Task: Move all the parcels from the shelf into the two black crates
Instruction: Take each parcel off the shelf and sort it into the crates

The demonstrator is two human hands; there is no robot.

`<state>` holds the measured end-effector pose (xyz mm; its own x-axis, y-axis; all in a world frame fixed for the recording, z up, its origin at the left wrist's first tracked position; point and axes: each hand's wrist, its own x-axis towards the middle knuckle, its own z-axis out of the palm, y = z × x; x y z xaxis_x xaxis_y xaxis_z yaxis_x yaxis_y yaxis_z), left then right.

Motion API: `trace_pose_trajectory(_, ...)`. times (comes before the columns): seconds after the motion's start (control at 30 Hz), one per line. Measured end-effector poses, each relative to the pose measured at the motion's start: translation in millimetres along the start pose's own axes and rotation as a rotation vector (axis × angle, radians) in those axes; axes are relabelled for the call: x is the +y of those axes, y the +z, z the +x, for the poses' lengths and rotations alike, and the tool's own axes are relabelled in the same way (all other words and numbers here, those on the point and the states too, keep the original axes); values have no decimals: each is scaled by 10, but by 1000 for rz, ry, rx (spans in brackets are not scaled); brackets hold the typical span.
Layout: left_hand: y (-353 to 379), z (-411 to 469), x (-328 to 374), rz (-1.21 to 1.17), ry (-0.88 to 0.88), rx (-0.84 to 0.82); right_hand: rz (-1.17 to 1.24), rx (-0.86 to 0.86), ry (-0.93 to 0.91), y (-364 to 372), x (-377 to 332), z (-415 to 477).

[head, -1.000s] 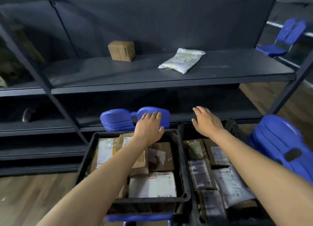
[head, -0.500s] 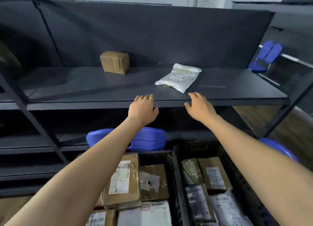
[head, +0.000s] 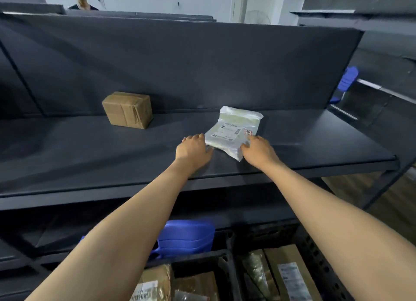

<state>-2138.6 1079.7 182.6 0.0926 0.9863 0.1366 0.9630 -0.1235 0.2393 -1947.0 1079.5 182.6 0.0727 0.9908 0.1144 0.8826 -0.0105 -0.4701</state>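
Brown taped box (head: 127,109) sat on the shelf (head: 90,156), well left of both hands. Your left hand (head: 193,148) touched the white poly mailer (head: 234,129) at its near-left edge and your right hand (head: 258,153) at its near-right. Fingers were loose, nothing was gripped, and the mailer slanted away rightward.

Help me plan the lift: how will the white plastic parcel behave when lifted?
Probably floppy: the white plastic parcel is a thin, wrinkled bag lying flat on the shelf. Likely light, being so flat. Its glossy film may slip.
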Motion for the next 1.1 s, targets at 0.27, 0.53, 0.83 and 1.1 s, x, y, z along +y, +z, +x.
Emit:
trace_pose_trajectory(0.27,222,657,2,-253,-123,-81,54,42,142,166,51,303)
trace_pose_trajectory(0.53,304,712,7,-470,-163,-65,606,114,369,241,0,374)
trace_pose_trajectory(0.83,142,-12,-30,-755,-189,147,1056,95,441,239,-127,-76)
trace_pose_trajectory(1.1,30,-1049,-226,-1223,-248,72,1331,101,291,171,-168,-1067)
